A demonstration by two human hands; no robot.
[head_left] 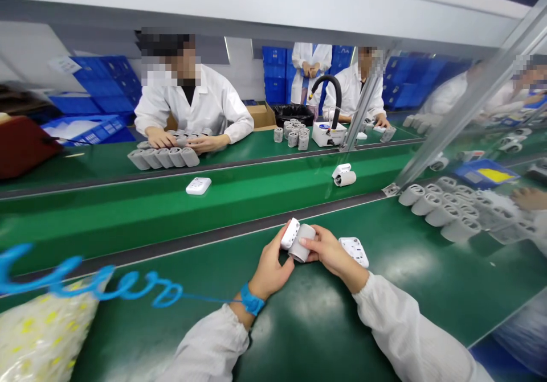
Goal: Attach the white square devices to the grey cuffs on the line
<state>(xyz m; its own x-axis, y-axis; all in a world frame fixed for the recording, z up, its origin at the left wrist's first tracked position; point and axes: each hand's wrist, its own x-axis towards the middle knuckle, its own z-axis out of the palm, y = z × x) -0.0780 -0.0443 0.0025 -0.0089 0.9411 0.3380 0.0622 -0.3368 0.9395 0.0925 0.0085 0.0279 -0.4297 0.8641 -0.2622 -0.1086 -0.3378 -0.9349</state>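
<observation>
My left hand point(269, 271) grips a small white plastic socket module point(290, 233) at the near workbench. My right hand point(329, 254) presses its fingers on a grey cylindrical casing point(302, 243), which sits against the module. Part of the casing is hidden by my fingers. Just right of my right hand, a white multi-socket panel point(354, 252) lies on the green bench mat point(307, 336), apart from my fingers. A blue wrist strap point(252, 299) circles my left wrist, and its coiled blue cord point(115, 285) runs off to the left.
A green conveyor belt point(213, 180) runs across, carrying a white module point(199, 185) and a white-and-grey unit point(344, 176). Rows of grey casings point(440, 208) stand at right behind a metal post point(453, 109). A yellow-spotted bag point(43, 336) lies at lower left. Co-workers in white coats work across the belt.
</observation>
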